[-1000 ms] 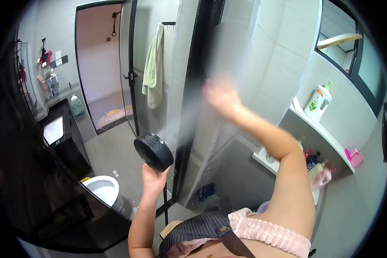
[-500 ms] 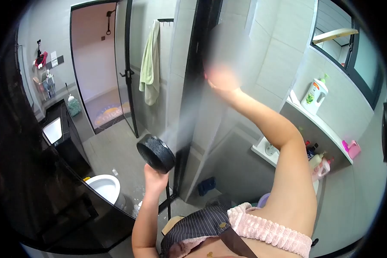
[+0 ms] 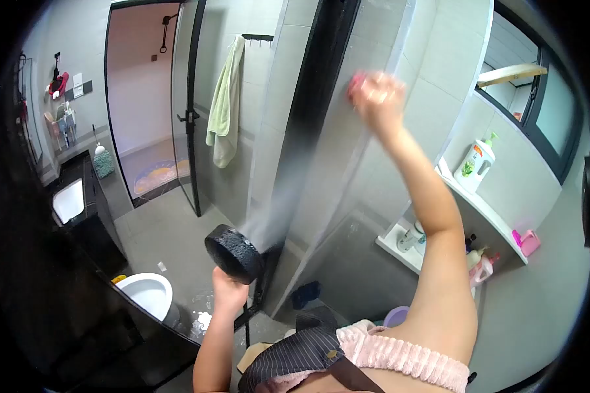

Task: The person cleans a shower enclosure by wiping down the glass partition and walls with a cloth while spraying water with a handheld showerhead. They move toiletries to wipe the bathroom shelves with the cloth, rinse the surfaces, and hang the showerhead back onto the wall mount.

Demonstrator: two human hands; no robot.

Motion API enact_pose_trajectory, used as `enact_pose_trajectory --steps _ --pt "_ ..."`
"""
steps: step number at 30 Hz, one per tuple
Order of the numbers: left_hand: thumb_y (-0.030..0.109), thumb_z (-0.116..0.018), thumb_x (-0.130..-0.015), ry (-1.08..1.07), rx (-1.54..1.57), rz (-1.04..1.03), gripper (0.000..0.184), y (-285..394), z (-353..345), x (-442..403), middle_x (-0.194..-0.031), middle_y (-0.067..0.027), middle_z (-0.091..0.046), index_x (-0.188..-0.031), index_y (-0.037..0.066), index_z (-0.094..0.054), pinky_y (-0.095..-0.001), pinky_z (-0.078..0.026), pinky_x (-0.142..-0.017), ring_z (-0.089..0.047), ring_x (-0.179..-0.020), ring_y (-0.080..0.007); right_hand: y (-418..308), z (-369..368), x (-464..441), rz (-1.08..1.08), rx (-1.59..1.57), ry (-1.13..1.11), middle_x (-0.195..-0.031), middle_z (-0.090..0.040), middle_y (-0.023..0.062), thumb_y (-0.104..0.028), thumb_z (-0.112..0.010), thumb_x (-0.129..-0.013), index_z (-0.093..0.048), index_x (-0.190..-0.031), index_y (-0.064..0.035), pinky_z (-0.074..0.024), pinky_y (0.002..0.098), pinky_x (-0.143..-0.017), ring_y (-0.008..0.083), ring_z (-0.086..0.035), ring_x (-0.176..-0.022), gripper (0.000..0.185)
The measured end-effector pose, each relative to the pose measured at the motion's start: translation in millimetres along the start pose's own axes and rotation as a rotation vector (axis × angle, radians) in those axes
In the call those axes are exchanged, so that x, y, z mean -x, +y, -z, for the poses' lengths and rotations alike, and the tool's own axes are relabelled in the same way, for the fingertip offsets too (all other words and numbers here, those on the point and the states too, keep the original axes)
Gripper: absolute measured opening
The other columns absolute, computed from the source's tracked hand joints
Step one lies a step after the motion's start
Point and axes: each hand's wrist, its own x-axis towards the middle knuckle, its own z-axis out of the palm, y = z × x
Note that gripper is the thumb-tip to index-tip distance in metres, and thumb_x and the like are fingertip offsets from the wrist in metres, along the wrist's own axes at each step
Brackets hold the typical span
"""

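Observation:
My left hand (image 3: 229, 293) is wrapped around the handle of a black shower head (image 3: 235, 254). Water sprays (image 3: 278, 206) from it up and to the right, toward the dark door frame and the wall. Raised high on the right, my right hand (image 3: 381, 98) is closed on a small pinkish-red thing (image 3: 356, 86), perhaps a scrubbing pad, mostly hidden by the fingers. It presses this against the wall panel (image 3: 347, 134) beside the black frame (image 3: 313, 85). A dark hose (image 3: 247, 327) hangs below the shower head.
A pump bottle (image 3: 474, 161) stands on a white ledge (image 3: 498, 211) at right, with more bottles (image 3: 482, 268) below. A green towel (image 3: 227, 108) hangs by the open glass door (image 3: 189, 131). The toilet (image 3: 152, 296) and sink (image 3: 69, 200) are at left.
My right hand has moved to the right and slightly up along the wall. The shower head has shifted a little left and down, still spraying.

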Motion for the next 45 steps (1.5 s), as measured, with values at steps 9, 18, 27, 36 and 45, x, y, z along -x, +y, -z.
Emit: enact_pose_trajectory --steps 9,18,27,36,45 --pt "0.005 -0.069 -0.087 -0.011 0.082 0.087 0.009 -25.2 -17.7 -20.5 -0.090 0.0007 -0.063 -0.095 0.003 -0.065 -0.0268 -0.047 -0.079 -0.059 -0.084 -0.0093 -59.8 -13.1 89.9 0.032 -0.133 -0.077 -0.086 -0.062 -0.0005 -0.017 -0.070 -0.073 -0.061 -0.077 -0.0219 -0.0400 0.0378 -0.074 0.0198 -0.059 -0.084 0.011" --pt "0.006 -0.070 -0.087 -0.030 0.004 0.145 0.010 -48.7 -55.8 -66.6 -0.089 0.0007 -0.063 -0.096 0.003 -0.065 -0.0274 -0.048 -0.078 -0.059 -0.083 -0.0100 64.2 -44.2 -93.7 -0.026 0.473 -0.025 -0.122 -0.062 0.0107 -0.022 -0.053 -0.093 -0.062 -0.121 -0.0075 -0.0422 0.0421 -0.100 0.0244 -0.053 -0.122 0.033" --pt "0.017 -0.076 -0.084 -0.244 -0.436 0.394 0.037 -115.7 48.3 0.0 -0.106 -0.0111 -0.065 -0.109 -0.005 -0.060 -0.0340 -0.050 -0.085 -0.063 -0.093 -0.0183 -177.3 -18.4 171.6 0.101 0.124 -0.717 -0.150 -0.038 0.0210 -0.022 -0.049 -0.091 -0.054 -0.133 0.0010 -0.0208 0.0515 -0.117 0.0345 -0.035 -0.140 0.049" --pt "0.004 -0.067 -0.082 -0.197 -0.435 0.566 0.013 -190.8 148.8 143.1 -0.088 -0.0076 -0.069 -0.094 0.000 -0.066 -0.0328 -0.051 -0.075 -0.065 -0.083 -0.0170 -389.3 6.6 397.8 0.477 -0.026 -1.267 -0.158 -0.023 0.0161 -0.028 -0.042 -0.094 -0.032 -0.150 -0.0025 -0.0064 0.0492 -0.120 0.0318 -0.016 -0.148 0.062" --pt "0.002 -0.064 -0.082 -0.208 -0.508 0.635 0.010 -175.6 156.6 187.6 -0.086 -0.0092 -0.067 -0.092 -0.001 -0.066 -0.0333 -0.050 -0.074 -0.064 -0.081 -0.0202 -442.3 4.8 448.4 0.992 -0.404 -1.622 -0.152 -0.040 0.0123 -0.029 -0.046 -0.093 -0.052 -0.138 -0.0012 -0.0039 0.0490 -0.122 0.0281 -0.020 -0.148 0.053"
